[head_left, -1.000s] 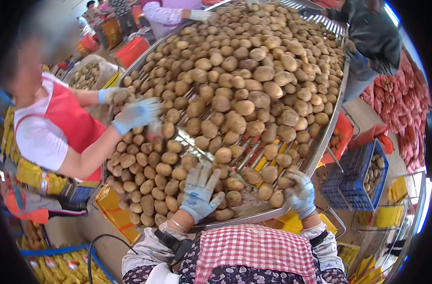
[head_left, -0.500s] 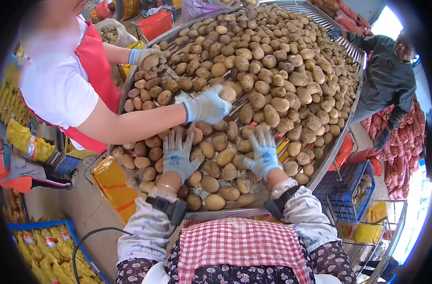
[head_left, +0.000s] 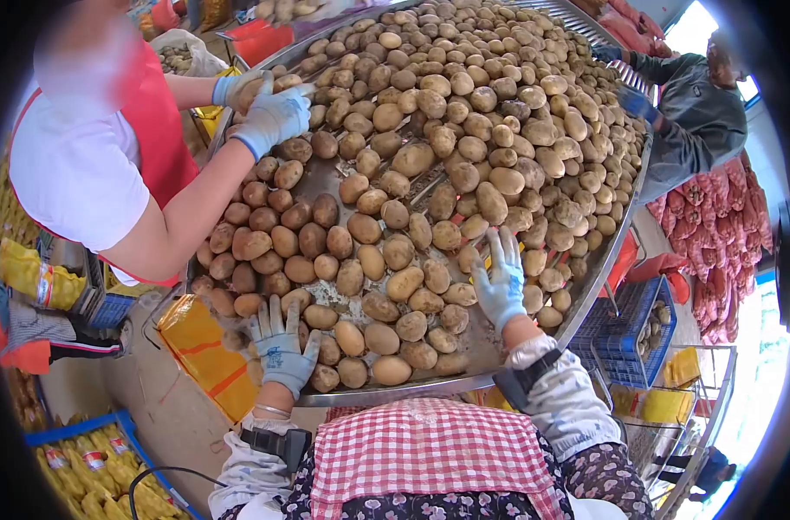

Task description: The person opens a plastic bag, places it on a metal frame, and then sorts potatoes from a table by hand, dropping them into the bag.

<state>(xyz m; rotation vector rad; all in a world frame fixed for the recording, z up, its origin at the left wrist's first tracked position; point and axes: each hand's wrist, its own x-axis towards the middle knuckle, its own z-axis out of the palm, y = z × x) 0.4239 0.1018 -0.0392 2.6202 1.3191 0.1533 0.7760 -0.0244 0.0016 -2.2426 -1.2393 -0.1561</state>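
Many potatoes cover the metal sorting table, piled high at the far right and spread in one layer near me. My left hand, in a light blue glove, lies with fingers spread over potatoes at the table's near left edge. Fingers stretched forward, my right hand touches potatoes at the foot of the heap on the right. Neither hand is wrapped round a potato. Bare metal shows between the loose potatoes and beside my right wrist.
At the left, a co-worker in a red apron has gloved hands over the table, holding potatoes. Another person in dark clothes stands at the right. A blue crate, a yellow box and red mesh sacks stand around.
My left hand has moved left and toward me; my right hand has shifted slightly right and forward. The co-worker's hand has withdrawn from the middle to the far left. Potatoes near me have spread out.
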